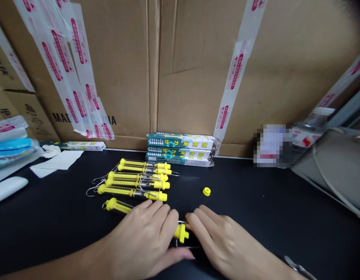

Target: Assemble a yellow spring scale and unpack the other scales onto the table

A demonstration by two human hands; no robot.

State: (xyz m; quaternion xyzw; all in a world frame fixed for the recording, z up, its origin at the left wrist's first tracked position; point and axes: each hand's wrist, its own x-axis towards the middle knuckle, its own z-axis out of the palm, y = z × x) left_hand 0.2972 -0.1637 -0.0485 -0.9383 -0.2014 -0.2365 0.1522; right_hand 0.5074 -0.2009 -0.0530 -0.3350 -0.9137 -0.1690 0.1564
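My left hand [147, 237] is wrapped round a yellow spring scale [117, 205], whose ring end sticks out on the left and whose yellow end shows past the fingers on the right. The middle of the scale is hidden by the hand. Curled fingers of my right hand [215, 237] meet a thin metal wire hook [181, 222] beside that yellow end; their tips are hidden. Beyond my hands, several more yellow spring scales [133, 182] lie side by side, hooks at their ends. A small yellow cap [207, 191] sits alone on the black table [232, 194].
Stacked narrow spring scale boxes [180, 149] stand against a large taped carton [191, 77]. Another narrow box [86, 146], white paper [56, 163] and a white rounded object [11, 188] are at left. A plastic bottle [310, 130] and a grey bag [337, 167] stand at right.
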